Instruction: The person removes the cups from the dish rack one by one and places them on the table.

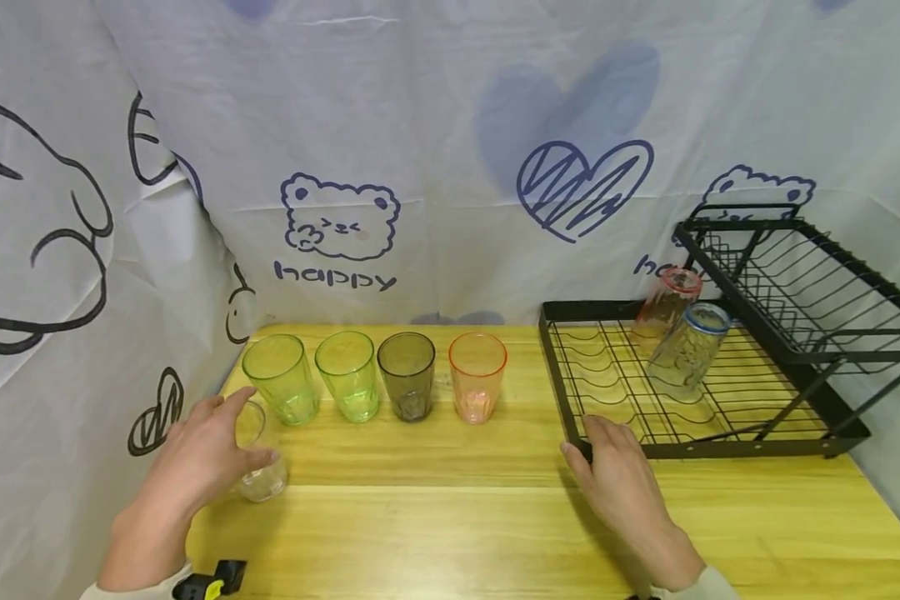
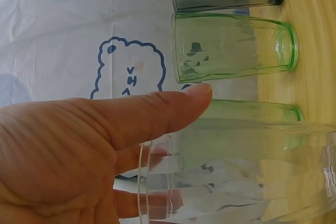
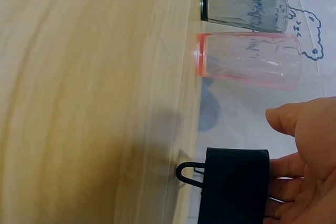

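At the left of the table, a clear drinking glass [image 1: 264, 482] stands upright. My left hand [image 1: 206, 454] is spread around its upper part, thumb on the near side. In the left wrist view the thumb [image 2: 173, 109] is straight, apart from the clear glass [image 2: 252, 182], and fingertips show through its wall. My right hand [image 1: 621, 475] is at the front left corner of a black dish rack [image 1: 667, 451], holding nothing. Its thumb stands away from the fingers, whose tips are partly hidden behind the rack's corner [image 3: 236, 182] in the right wrist view.
Behind the clear glass stand two green glasses [image 1: 281, 379] [image 1: 351, 375], a dark grey glass [image 1: 407, 375] and a pink glass [image 1: 477, 375] in a row. A red-rimmed glass [image 1: 663, 308] and a blue-rimmed glass [image 1: 688, 350] lean upside down in the rack. A printed cloth [image 1: 450, 167] hangs behind.
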